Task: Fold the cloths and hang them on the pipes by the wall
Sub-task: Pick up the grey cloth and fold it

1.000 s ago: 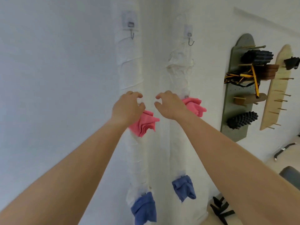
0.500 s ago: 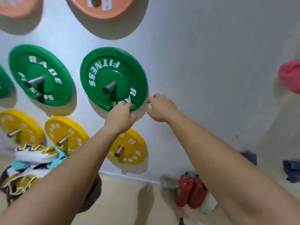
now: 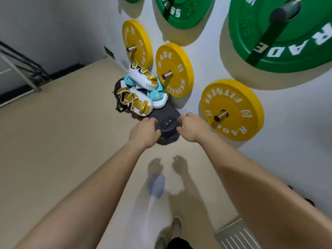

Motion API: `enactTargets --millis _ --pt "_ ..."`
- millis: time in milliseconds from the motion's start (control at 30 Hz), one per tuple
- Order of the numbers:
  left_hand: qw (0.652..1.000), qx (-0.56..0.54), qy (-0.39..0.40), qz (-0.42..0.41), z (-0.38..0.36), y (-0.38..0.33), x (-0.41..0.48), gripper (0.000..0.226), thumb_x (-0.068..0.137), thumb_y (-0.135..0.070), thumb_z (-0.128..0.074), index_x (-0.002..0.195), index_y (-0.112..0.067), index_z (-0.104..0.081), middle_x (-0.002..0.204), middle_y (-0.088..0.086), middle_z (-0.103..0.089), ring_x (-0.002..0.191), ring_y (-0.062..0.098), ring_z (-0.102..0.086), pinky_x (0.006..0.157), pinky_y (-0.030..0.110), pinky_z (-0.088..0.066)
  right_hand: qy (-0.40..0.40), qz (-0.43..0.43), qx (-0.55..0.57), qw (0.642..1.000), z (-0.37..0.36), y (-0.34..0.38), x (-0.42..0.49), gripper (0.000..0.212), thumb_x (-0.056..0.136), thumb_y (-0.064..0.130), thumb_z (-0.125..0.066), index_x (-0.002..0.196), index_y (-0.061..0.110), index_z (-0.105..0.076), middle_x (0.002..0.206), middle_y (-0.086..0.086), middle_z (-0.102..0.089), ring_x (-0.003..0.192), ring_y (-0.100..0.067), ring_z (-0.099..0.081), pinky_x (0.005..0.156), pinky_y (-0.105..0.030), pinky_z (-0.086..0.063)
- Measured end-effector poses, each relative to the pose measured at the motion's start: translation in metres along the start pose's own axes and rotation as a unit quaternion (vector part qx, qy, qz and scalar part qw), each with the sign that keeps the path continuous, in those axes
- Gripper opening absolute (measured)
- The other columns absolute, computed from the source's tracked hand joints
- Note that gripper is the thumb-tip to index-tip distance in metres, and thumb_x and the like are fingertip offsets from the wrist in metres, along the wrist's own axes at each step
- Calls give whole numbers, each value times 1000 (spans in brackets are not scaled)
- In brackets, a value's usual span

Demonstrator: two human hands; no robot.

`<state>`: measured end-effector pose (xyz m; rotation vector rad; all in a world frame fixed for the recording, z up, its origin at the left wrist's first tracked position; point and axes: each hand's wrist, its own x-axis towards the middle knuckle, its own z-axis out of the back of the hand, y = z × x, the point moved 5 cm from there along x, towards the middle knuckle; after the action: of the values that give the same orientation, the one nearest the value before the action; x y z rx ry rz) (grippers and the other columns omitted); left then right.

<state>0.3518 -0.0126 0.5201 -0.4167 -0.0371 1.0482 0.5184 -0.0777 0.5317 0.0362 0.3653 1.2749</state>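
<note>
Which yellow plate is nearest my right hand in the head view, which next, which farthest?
1. Near yellow plate: just right of the right hand.
2. Middle yellow plate: farther along the wall.
3. Far yellow plate: toward the corner.

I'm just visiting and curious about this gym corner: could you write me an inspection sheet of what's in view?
Surface: beige floor, metal grille at lower right.
Job's things: no cloths or pipes surely seen; blurred blue smear, cannot tell what.
Clutter: white-and-gold pads piled on a dark bag by the wall.
Hands: left hand and right hand held out, loosely curled, holding nothing.
Cables: nothing seen.
Surroundings: yellow plates and green plates on wall pegs.
</note>
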Motion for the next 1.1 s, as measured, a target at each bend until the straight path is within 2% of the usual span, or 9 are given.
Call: enactTargets --millis 133,267,567,700,767,833,933,1000,1100 --pt "994 -5 54 99 -70 82 4 47 90 -34 -52 134 -17 -53 133 10 -56 121 31 -54 99 43 -48 78 32 39 996 -92 10 49 45 94 38 -47 135 20 -51 133 -10 -49 123 -34 -49 99 -44 -45" --pt "980 -17 112 161 -162 143 4 46 94 -33 -53 137 -18 -50 135 8 -54 124 28 -53 100 41 -47 110 8 58 992 -196 -2 78 40 95 31 -50 133 19 -53 133 -7 -49 123 -32 -48 95 -40 -43" --pt "951 -48 231 200 -439 277 50 49 93 -30 -54 140 -17 -48 136 8 -53 123 28 -53 97 41 -48 256 -44 31 965 -514 -46 126 38 98 21 -45 134 11 -47 128 -14 -53 110 -35 -56 87 -42 -50" --pt "942 -49 267 197 -578 342 82 47 92 -29 -57 137 -21 -49 133 5 -53 121 25 -52 93 40 -49 253 -89 5 963 -645 -65 160 40 91 41 -39 125 27 -53 113 -2 -63 92 -30 -63 78 -44 -54" --pt "938 -39 291 183 -647 368 94 47 90 -29 -59 136 -23 -50 131 4 -52 118 25 -51 88 38 -48 288 -85 10 954 -717 -70 176 40 99 35 -38 135 23 -51 126 -5 -59 109 -30 -60 88 -38 -48" --pt "936 -26 316 157 -709 389 105 50 89 -28 -60 138 -26 -49 133 4 -50 120 26 -47 85 38 -47 322 -103 82 938 -788 -74 188 43 101 26 -41 143 19 -43 138 -11 -48 119 -34 -51 95 -39 -43" --pt "946 -16 308 100 -788 410 121 58 86 -28 -64 142 -26 -46 143 4 -42 127 28 -39 90 38 -46 292 -138 145 935 -874 -90 206 52 96 20 -46 147 19 -34 136 -15 -43 112 -38 -50 93 -44 -47" --pt "954 -32 285 84 -828 417 128 63 84 -36 -67 142 -29 -43 144 4 -40 128 29 -37 97 41 -46 246 -181 186 934 -910 -100 214 57 96 23 -50 149 17 -32 139 -15 -41 119 -38 -48 95 -43 -44" --pt "966 -61 235 89 -863 421 133 56 81 -49 -67 131 -32 -46 133 2 -47 115 26 -47 87 41 -50 171 -225 247 927 -941 -111 226 43 97 25 -53 138 12 -45 135 -12 -47 119 -29 -51 90 -31 -40"
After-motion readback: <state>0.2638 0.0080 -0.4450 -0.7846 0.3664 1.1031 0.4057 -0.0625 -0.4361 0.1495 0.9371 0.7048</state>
